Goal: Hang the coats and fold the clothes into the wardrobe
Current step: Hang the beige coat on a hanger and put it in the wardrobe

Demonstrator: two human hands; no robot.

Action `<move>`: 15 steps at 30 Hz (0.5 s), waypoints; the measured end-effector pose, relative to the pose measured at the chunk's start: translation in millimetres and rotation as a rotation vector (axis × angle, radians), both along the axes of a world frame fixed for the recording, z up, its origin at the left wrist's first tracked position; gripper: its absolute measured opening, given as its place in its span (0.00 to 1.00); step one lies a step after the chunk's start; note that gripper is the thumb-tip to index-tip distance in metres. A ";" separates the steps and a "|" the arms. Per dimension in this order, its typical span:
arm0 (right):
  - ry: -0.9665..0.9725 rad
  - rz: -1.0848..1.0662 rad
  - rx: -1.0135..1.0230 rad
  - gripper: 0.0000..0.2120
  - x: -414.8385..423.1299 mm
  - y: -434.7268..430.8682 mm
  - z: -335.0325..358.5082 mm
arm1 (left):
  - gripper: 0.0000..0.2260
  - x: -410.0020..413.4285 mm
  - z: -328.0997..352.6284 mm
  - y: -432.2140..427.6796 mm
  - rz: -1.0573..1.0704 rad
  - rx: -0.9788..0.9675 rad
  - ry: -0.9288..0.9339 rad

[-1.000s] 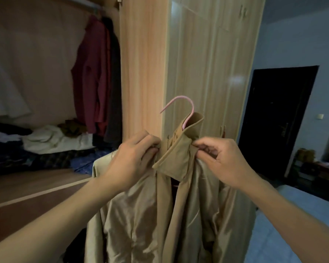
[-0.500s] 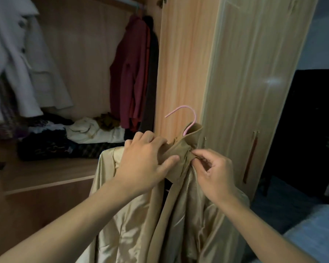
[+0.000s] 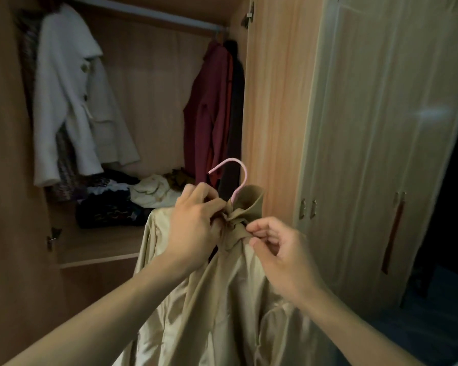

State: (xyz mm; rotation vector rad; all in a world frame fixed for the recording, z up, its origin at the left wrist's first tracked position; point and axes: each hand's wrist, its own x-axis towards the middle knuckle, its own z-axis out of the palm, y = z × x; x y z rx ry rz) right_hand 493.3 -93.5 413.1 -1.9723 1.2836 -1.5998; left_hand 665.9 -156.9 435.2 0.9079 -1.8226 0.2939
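Nearest, the tan coat hangs on a pink hanger, held up in the air in front of the open wardrobe and not yet on the rail. Its shiny lining faces the camera and its lower part runs out of the bottom edge.

The left hand grips the bunched collar from the left, fingers curled tightly into the cloth just below the hanger's hook. The right hand is at the collar's right side. Its thumb and forefinger pinch a fold of the cloth, and the other fingers are loosely curled. The hook rises free above both hands, its open end pointing left.

Behind them, the shelf carries a heap of clothes: dark ones at the middle, a pale one towards the right end.

Farther back, a white coat hangs at the left end of the rail. A red coat and a dark one hang pressed together at the right end, against the side panel. To the right stands a closed door.
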 end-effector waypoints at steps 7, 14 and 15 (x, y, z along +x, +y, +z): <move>0.075 0.052 -0.158 0.13 -12.1 6.8 12.7 | 0.14 23.5 -1.2 -12.1 -0.159 0.122 0.151; 0.103 -0.004 -0.098 0.18 -25.2 -54.4 17.6 | 0.09 39.8 -4.4 -11.1 -0.415 0.208 0.006; 0.131 0.048 -0.046 0.21 -23.2 -59.9 17.2 | 0.09 40.2 -4.6 -9.9 -0.450 0.218 -0.020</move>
